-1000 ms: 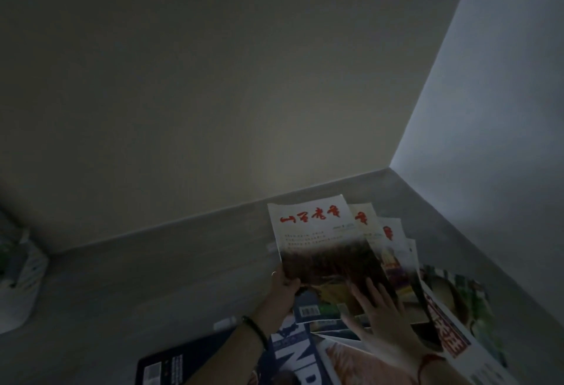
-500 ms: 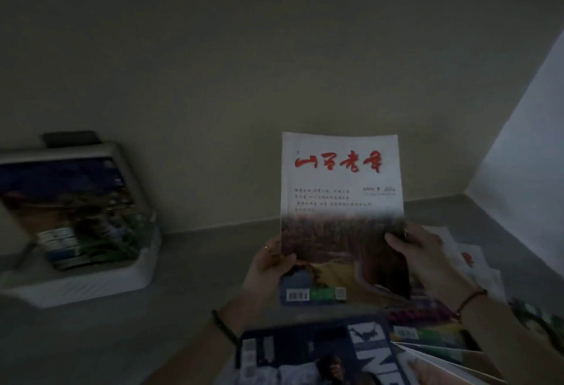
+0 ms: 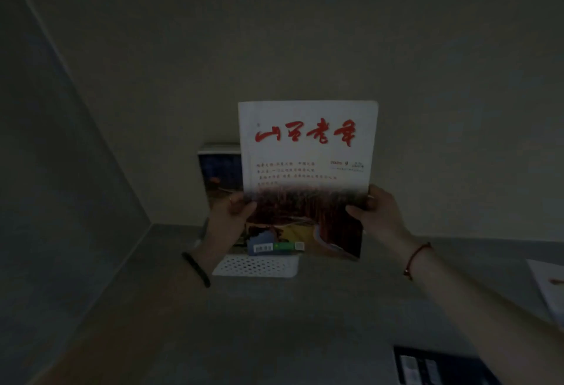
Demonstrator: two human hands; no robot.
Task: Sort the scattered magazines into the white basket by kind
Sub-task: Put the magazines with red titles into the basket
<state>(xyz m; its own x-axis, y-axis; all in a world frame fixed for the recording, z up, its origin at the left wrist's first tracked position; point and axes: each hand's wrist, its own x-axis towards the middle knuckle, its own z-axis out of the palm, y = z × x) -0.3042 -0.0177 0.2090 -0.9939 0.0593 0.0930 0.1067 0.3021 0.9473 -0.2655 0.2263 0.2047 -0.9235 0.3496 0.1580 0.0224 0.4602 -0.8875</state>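
Observation:
I hold a white magazine with red brush-script title (image 3: 306, 152) upright in both hands, in front of the white basket (image 3: 259, 267). My left hand (image 3: 230, 216) grips its lower left edge and my right hand (image 3: 377, 212) grips its lower right edge. The basket's perforated front wall shows just below the magazine. A dark blue magazine (image 3: 221, 172) stands upright in the basket behind it, mostly hidden. The room is dim.
The grey table (image 3: 274, 323) meets walls at the back and left. A pale magazine (image 3: 549, 290) lies at the right edge, and a dark magazine (image 3: 436, 366) lies at the bottom right.
The view swung left from the scattered pile to the basket. The magazine was lifted off the pile, my right hand took its right edge, and both hands carried it in front of the basket.

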